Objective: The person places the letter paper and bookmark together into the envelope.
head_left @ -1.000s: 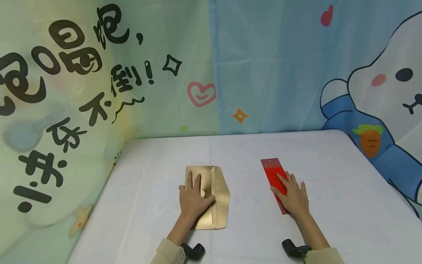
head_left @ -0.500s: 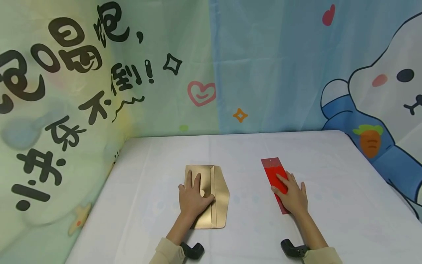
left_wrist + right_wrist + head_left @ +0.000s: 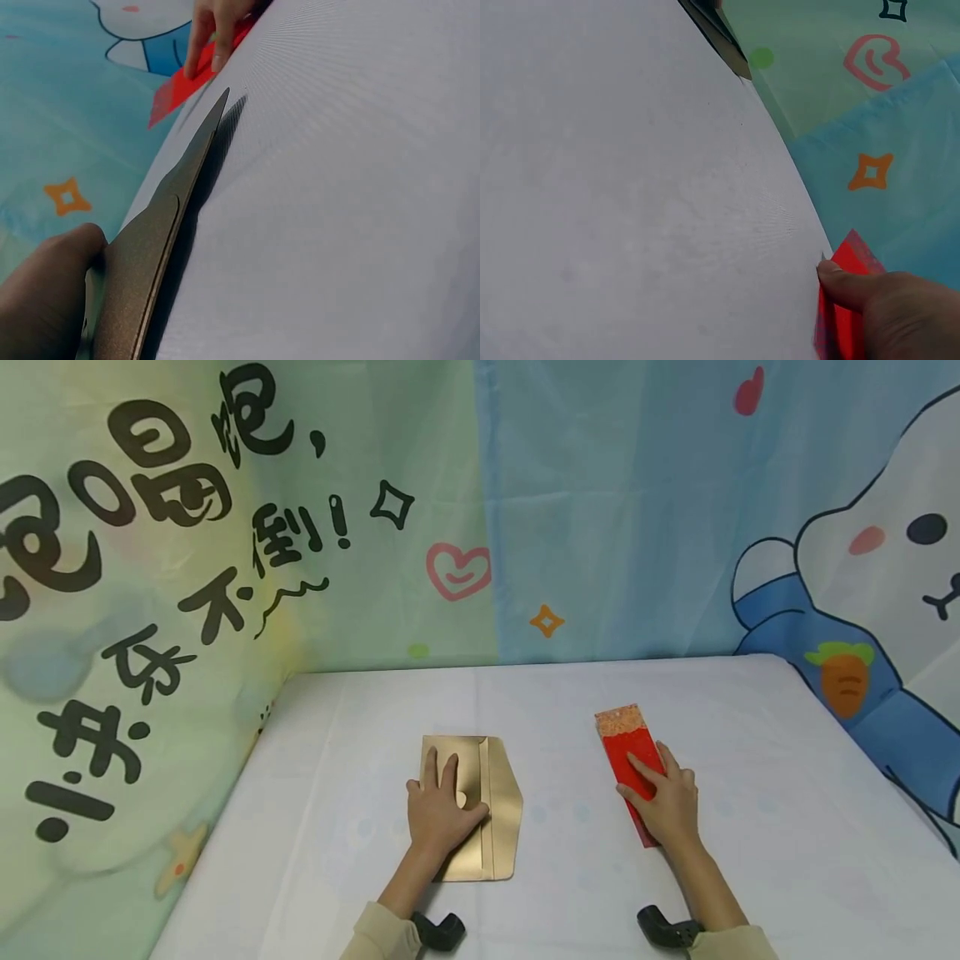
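A gold envelope [image 3: 468,852] lies on the white table with its flap to the right. My left hand [image 3: 441,817] rests on it, fingers spread and fairly straight, thumb near the flap's fold. In the left wrist view the flap [image 3: 161,217] stands slightly off the cloth and casts a shadow. To the right, my right hand [image 3: 667,802] pinches a narrow red envelope [image 3: 628,752] between thumb and fingers. Its far end is tilted up and glitters orange in the head view. The right wrist view shows the thumb [image 3: 844,285] across its edge; the other fingers are hidden there.
White cloth covers the table [image 3: 555,877]. A printed curtain [image 3: 600,527] hangs behind and to the left of it. Black wrist mounts [image 3: 441,932] sit on both forearms. A stretch of cloth separates the two envelopes.
The red envelope's far end has risen, and its dark red strip now shines orange. My right hand has shifted slightly with it. The left hand and gold envelope have stayed put.
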The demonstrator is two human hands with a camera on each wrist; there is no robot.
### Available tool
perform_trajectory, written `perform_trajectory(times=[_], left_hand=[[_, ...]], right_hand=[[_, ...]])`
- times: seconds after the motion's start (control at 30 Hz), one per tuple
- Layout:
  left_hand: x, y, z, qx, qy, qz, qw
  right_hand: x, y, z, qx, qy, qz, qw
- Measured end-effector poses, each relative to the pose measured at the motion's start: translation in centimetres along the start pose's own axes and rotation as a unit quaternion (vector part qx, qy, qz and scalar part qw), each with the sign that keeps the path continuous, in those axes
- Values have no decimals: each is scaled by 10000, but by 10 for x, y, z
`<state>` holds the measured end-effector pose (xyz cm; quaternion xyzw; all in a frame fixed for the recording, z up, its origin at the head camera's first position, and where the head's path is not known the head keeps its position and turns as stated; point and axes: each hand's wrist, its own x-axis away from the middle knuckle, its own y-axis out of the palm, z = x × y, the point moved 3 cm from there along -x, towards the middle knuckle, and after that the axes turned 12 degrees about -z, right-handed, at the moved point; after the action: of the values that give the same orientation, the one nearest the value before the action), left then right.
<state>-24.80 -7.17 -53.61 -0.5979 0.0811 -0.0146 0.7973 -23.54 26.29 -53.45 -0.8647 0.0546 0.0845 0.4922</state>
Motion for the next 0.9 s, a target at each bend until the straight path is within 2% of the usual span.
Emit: perform_trajectory(times=[0.17, 0.33, 0.43, 0.6, 0.8, 0.9], left_hand=[[0, 2, 2, 46, 71, 20, 10000], [-1, 1, 1, 9, 78, 103, 9999], [0, 0, 0, 6, 57, 82, 9999], [-1, -1, 0, 37, 28, 56, 10000], [-1, -1, -1, 14, 8, 56, 10000], [-1, -2, -2, -19, 6, 35, 10000]], right_hand=[[-1, -9, -2, -3, 162, -259, 9995], [-3, -18, -1, -607, 302, -731, 9950], [-4, -22, 0, -1118, 521, -1192, 9852], [-6, -28, -1, -1854, 980, -1812, 9608], [-6, -30, -9, -2153, 959, -1707, 9567], [-6, -28, -17, -2585, 883, -1781, 9453]])
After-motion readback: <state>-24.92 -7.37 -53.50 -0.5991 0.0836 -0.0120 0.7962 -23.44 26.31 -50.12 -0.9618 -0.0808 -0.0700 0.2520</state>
